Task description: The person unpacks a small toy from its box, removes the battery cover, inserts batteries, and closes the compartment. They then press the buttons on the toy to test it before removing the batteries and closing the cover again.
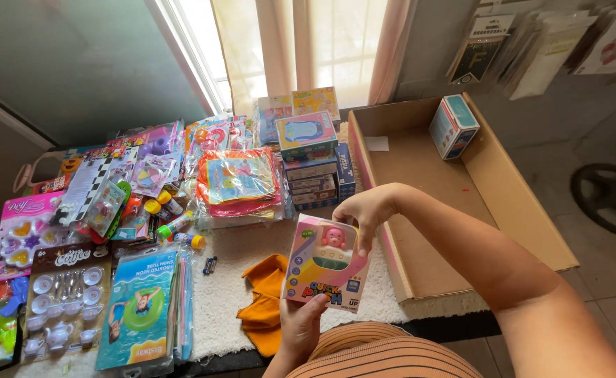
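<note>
While your left hand point(301, 325) grips the toy box point(327, 262) from below, your right hand point(364, 210) pinches its top edge; it hangs above the table's point(231, 280) near edge, beside the orange cloth point(266, 301).

Both hands raised in front of the body, each closed in a grip.

Left hand point(302, 323) is held low, palm up, fingers curled upward with the thumb pressed forward. Right hand point(365, 210) is brought in from the right on a bare, bent forearm, fingers hooked downward, knuckles raised.
</note>
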